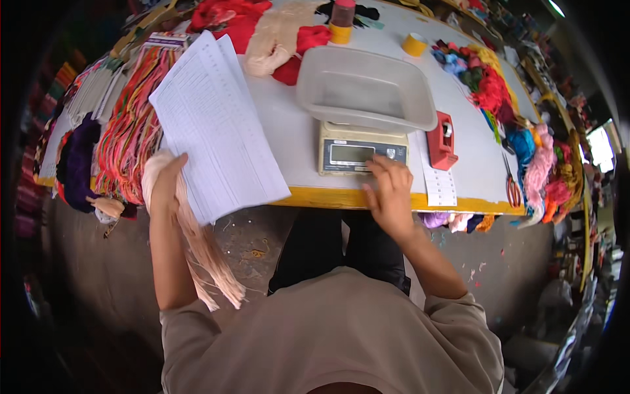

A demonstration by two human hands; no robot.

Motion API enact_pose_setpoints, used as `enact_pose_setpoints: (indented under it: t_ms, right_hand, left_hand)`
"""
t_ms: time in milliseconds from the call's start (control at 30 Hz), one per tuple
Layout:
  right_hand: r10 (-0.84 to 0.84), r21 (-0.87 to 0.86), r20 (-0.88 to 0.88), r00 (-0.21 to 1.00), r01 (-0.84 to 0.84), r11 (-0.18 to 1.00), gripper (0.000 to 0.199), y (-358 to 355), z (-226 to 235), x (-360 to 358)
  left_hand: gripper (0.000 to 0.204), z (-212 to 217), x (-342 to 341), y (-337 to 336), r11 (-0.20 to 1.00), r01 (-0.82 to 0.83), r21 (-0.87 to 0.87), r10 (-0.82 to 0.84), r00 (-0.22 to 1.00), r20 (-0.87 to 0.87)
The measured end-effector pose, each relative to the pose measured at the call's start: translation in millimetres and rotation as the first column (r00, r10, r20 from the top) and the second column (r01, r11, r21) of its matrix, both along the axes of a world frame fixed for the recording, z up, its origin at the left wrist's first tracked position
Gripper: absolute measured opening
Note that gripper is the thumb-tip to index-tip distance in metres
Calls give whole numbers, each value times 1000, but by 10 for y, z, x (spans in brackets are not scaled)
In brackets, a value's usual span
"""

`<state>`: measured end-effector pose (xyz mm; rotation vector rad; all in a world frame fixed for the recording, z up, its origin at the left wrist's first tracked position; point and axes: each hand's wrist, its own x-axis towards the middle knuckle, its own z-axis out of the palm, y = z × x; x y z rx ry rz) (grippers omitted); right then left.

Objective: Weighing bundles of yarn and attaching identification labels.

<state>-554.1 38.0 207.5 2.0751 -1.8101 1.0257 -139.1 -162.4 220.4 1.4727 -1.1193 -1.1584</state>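
Observation:
My left hand (169, 180) is closed around the edge of some printed paper sheets (216, 131) and a pale peach skein of yarn (203, 246), whose loose ends hang below the table edge. Over the front of a digital scale (353, 154) is my right hand (390, 187), fingers spread, with fingertips at the buttons beside the display. Whether they press a button, I cannot tell. A translucent plastic tub (367, 88) rests on the scale, and no yarn shows inside it.
Right of the scale are a red label holder (443, 141), a label strip (441, 187) and red-handled scissors (512, 187). Colourful yarn (492, 92) lines the right side; striped skeins (128, 125) hang at left. Red yarn (226, 20) and a yellow-based jar (342, 23) stand at the back.

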Motion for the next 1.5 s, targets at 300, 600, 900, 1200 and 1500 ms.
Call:
enact_pose_setpoints:
  t_ms: [300, 600, 900, 1200, 1500]
  right_hand:
    - [-154, 180, -210, 965, 193, 965, 54, 82, -430, -489]
    - [-247, 237, -164, 955, 281, 930, 61, -172, -388, -543]
    - [-163, 111, -58, 985, 169, 979, 53, -93, -288, -469]
    - [352, 169, 865, 358, -867, 468, 34, 154, -212, 509]
    - [202, 275, 809, 552, -659, 700, 23, 90, -177, 614]
  left_hand:
    - [47, -713, -636, -1369, 899, 308, 311, -278, 951, -136]
    - [46, -20, 0, 218, 976, -11, -217, -42, 970, -241]
    - [105, 243, -1255, 1412, 638, 712, -296, -723, 420, -549]
    - [96, 383, -1705, 1382, 121, 967, -222, -484, 253, 838]
    - [121, 133, -1460, 1440, 615, 712, -338, -768, 443, -463]
